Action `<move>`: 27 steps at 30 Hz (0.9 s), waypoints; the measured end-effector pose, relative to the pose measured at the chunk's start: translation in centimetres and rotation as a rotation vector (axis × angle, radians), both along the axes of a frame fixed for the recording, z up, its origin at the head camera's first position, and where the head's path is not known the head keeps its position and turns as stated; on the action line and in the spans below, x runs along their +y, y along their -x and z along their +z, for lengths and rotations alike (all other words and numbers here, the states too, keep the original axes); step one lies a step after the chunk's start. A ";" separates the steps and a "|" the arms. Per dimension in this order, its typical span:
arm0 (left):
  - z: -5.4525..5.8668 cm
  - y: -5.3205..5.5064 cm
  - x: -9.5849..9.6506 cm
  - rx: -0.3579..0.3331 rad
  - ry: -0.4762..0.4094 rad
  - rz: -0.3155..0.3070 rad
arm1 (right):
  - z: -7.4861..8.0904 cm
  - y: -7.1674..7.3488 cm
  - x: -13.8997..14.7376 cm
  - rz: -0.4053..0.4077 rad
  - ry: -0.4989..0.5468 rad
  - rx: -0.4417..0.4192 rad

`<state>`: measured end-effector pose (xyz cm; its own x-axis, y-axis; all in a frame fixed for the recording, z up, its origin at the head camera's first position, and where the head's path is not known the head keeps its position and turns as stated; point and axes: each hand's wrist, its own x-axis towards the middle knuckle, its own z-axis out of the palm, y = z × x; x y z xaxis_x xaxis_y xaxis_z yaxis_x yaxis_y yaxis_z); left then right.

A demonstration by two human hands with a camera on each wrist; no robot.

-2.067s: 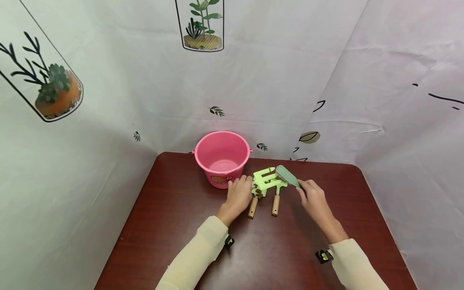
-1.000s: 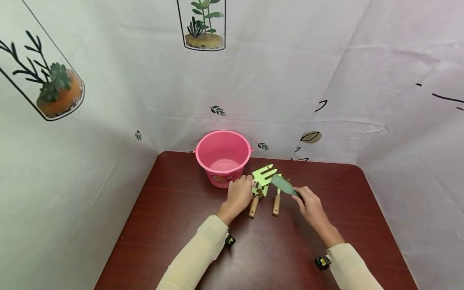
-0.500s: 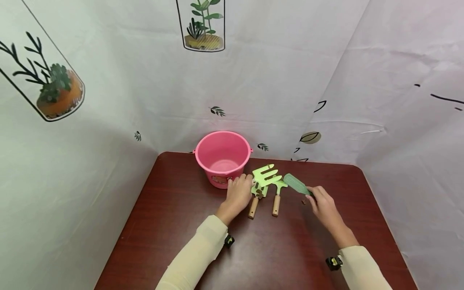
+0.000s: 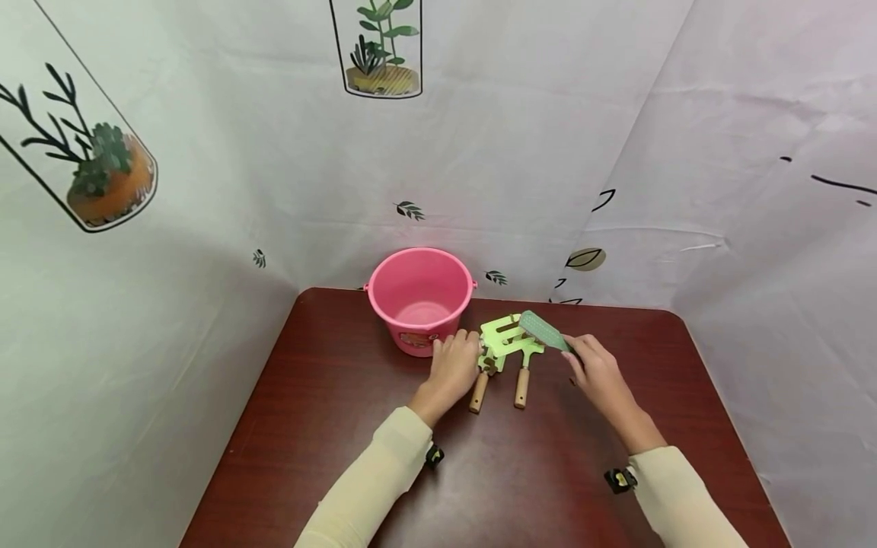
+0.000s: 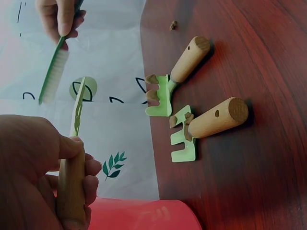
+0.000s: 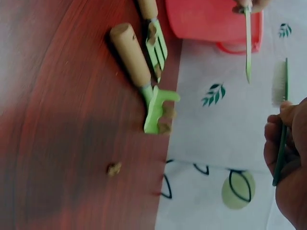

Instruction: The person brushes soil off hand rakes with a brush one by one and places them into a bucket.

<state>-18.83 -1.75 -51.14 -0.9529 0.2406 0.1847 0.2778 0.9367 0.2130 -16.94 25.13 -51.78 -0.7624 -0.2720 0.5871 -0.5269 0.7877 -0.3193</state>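
My left hand [image 4: 454, 365] grips the wooden handle of a light green garden hand fork [image 5: 72, 187], its flat tines lifted over the table in the head view. My right hand [image 4: 597, 369] holds a green brush [image 4: 543, 331] with pale bristles by its handle. In the head view the brush head overlaps the fork's tines; in both wrist views a gap shows between them. Beneath lie a small hand rake [image 5: 163, 98] and a second hand fork [image 5: 216, 119], both with wooden handles and brown dirt clumps on their green heads.
A pink bucket [image 4: 404, 333] stands at the back of the dark red table [image 4: 329, 426], left of the tools. One dirt clump [image 6: 114, 168] lies on the tabletop near my right hand. Printed white cloth [image 4: 479, 152] hangs behind and along both sides.
The brush has gone over the fork, away to the right, and now back up-left to its tines. A dirt clump has come to lie on the table. My left hand stays nearly still.
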 end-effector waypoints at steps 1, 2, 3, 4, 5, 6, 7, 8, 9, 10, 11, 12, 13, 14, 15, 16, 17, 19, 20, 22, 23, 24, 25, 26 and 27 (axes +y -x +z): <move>0.0 0.0 0.0 -0.004 0.001 0.000 | 0.1 0.0 -0.3 0.001 -0.002 -0.005; -0.1 0.0 0.1 -0.008 0.004 0.000 | 0.2 0.0 -0.6 0.002 -0.005 -0.010; -0.2 0.0 0.1 -0.013 0.007 0.000 | 0.3 0.0 -0.9 0.003 -0.009 -0.014; -0.3 -0.1 0.1 -0.018 0.009 0.001 | 0.3 0.0 -1.2 0.006 -0.013 -0.016; -0.4 -0.1 0.1 -0.019 0.013 0.001 | 0.4 0.0 -1.5 0.008 -0.017 -0.020; -0.5 -0.1 0.2 -0.021 0.017 0.000 | 0.5 0.0 -1.8 0.012 -0.024 -0.027; -0.5 -0.1 0.2 -0.022 0.020 -0.001 | 0.6 0.0 -2.1 0.015 -0.032 -0.034; -0.6 -0.1 0.2 -0.021 0.021 -0.002 | 0.6 0.0 -2.4 0.017 -0.039 -0.040; -0.6 -0.1 0.3 -0.019 0.022 -0.003 | 0.7 0.0 -2.7 0.021 -0.044 -0.043; -0.6 -0.1 0.3 -0.016 0.020 -0.003 | 0.7 0.1 -2.9 0.026 -0.050 -0.044; -0.6 -0.1 0.3 -0.014 0.020 -0.003 | 0.7 0.1 -3.2 0.031 -0.060 -0.043; -0.6 -0.1 0.3 -0.011 0.019 -0.003 | 0.7 0.1 -3.4 0.035 -0.070 -0.040; -0.6 -0.1 0.4 -0.007 0.017 -0.004 | 0.6 0.2 -3.6 0.042 -0.079 -0.032; -0.6 -0.1 0.4 -0.004 0.015 -0.004 | 0.6 0.2 -3.7 0.048 -0.086 -0.025; -0.6 -0.1 0.4 0.000 0.015 -0.005 | 0.5 0.3 -3.9 0.054 -0.093 -0.016; -0.6 -0.1 0.4 0.003 0.014 -0.005 | 0.5 0.3 -4.0 0.059 -0.102 -0.008; -0.5 -0.1 0.4 0.008 0.014 -0.007 | 0.4 0.4 -4.1 0.062 -0.108 0.000; -0.5 -0.1 0.4 0.014 0.015 -0.010 | 0.3 0.5 -4.2 0.067 -0.115 0.010; -0.6 -0.1 0.4 0.017 0.016 -0.012 | 0.2 0.5 -4.2 0.068 -0.117 0.009; -0.6 -0.1 0.4 0.022 0.019 -0.015 | 0.1 0.6 -4.2 0.068 -0.119 0.005; -0.6 -0.1 0.4 0.024 0.021 -0.017 | 0.1 0.6 -4.2 0.066 -0.121 0.004; -0.6 -0.1 0.5 0.025 0.021 -0.018 | 0.0 0.7 -4.1 0.062 -0.122 0.002; -0.7 0.0 0.4 0.027 0.023 -0.019 | 0.0 0.7 -4.0 0.057 -0.124 -0.002; -0.7 0.0 0.4 0.027 0.022 -0.019 | 0.0 0.8 -3.9 0.053 -0.124 -0.004; -0.7 0.0 0.4 0.026 0.023 -0.019 | -0.1 0.8 -3.8 0.046 -0.124 -0.005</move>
